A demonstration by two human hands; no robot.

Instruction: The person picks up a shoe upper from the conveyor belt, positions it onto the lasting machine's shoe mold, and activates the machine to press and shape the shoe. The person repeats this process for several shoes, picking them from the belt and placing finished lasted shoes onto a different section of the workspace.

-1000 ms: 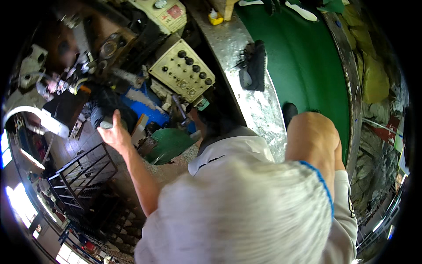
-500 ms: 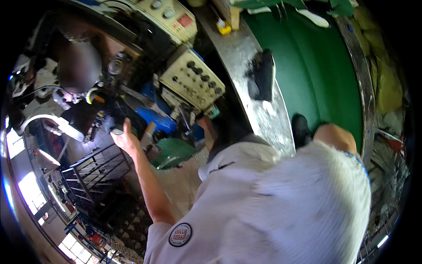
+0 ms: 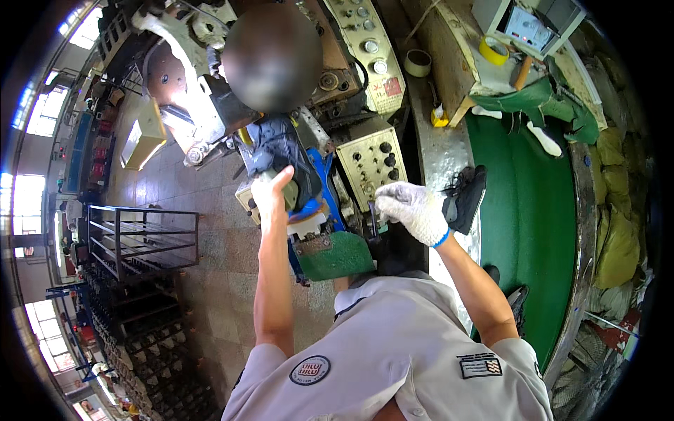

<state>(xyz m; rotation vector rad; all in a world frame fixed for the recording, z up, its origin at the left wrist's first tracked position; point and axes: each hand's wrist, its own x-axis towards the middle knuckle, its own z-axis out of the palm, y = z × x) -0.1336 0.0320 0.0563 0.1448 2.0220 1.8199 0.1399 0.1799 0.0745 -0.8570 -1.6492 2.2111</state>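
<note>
Currently, your L hand (image 3: 271, 195) is clamped on the dark shoe (image 3: 289, 149) at the machine (image 3: 381, 90), L of the panel (image 3: 368, 156); thumb visible, other fingers mostly hidden. Your R hand (image 3: 414, 210), gloved, is part-curled near the lever (image 3: 373, 217); contact w/ it can't be verified, so can't tell whether it grips. Ledge shoe (image 3: 472, 198) lies just beyond the R glove, near edge partly covered. Blurred patch (image 3: 272, 56) masks the machine's upper section. Green flap (image 3: 333, 256) blocks parts behind. Shelves (image 3: 151, 344), lower L, are dim; contents unclear.
</note>
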